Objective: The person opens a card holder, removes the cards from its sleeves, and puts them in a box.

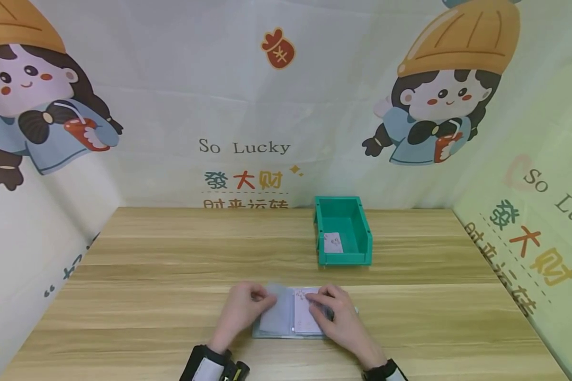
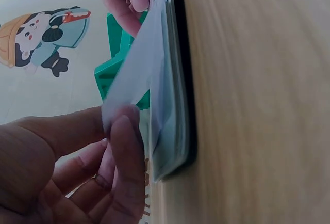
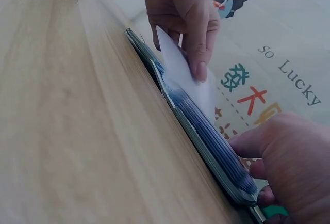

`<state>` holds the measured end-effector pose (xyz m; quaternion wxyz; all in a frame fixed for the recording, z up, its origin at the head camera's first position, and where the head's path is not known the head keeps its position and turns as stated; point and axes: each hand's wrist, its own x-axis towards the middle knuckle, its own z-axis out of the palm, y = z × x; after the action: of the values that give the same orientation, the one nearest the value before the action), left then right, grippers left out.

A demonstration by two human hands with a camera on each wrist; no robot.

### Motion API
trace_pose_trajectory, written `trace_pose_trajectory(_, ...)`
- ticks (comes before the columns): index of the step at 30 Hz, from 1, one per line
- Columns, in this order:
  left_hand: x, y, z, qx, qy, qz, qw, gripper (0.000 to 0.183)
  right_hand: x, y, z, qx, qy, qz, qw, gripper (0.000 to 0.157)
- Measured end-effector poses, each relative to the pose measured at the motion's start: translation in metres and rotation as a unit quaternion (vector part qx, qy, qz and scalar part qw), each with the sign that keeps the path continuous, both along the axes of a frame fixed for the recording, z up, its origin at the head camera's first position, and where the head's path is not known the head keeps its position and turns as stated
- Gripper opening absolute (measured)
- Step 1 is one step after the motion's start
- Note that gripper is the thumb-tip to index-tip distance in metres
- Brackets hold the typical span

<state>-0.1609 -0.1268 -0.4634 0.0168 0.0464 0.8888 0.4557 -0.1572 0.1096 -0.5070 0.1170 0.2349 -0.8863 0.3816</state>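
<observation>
A small card album (image 1: 289,335) with clear sleeve pages lies spread on the table. My left hand (image 1: 248,307) pinches the free edge of a translucent sleeve page (image 2: 131,74) between thumb and finger. That page stands tilted up from the stack beneath it, as the left wrist view shows. My right hand (image 1: 338,317) is over the album's right side, its fingertips touching the pale printed card (image 1: 302,317) there. From the right wrist, the thick stack of pages (image 3: 209,133) shows beside this hand's thumb; part of the right side is hidden under the hand.
Behind the album, to the right, stands a green bin (image 1: 345,258) with an open front. One small printed card (image 1: 333,243) lies inside it. The wooden table (image 1: 171,248) ends at a printed cloth backdrop (image 1: 171,95).
</observation>
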Motion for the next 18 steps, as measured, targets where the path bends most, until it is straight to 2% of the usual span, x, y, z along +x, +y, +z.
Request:
trace_pose_trajectory(4, 0.001, -0.001, 0.003, -0.016, -0.014, 0.014, 0.9997, 0.018, -0.001, 0.001, 0.002, 0.001, -0.023, 0.0, 1.0, 0.022)
trace_pose_trajectory(7, 0.002, -0.001, 0.004, -0.031, -0.02, 0.028, 0.9989, 0.038, -0.002, 0.001, 0.001, -0.01, -0.035, -0.002, 0.999, 0.022)
trace_pose_trajectory(11, 0.003, 0.003, 0.005, -0.056, 0.001, 0.033, 0.9979, 0.056, -0.004, 0.003, 0.001, -0.018, -0.056, -0.005, 0.998, 0.024)
trace_pose_trajectory(14, 0.003, 0.008, 0.004, -0.083, 0.046, 0.026, 0.9952, 0.051, -0.005, 0.004, 0.002, -0.022, -0.072, -0.002, 0.997, 0.026)
trace_pose_trajectory(18, 0.004, 0.017, 0.002, -0.097, 0.1, -0.001, 0.9902, 0.027, -0.005, 0.005, 0.003, -0.02, -0.091, 0.004, 0.996, 0.028)
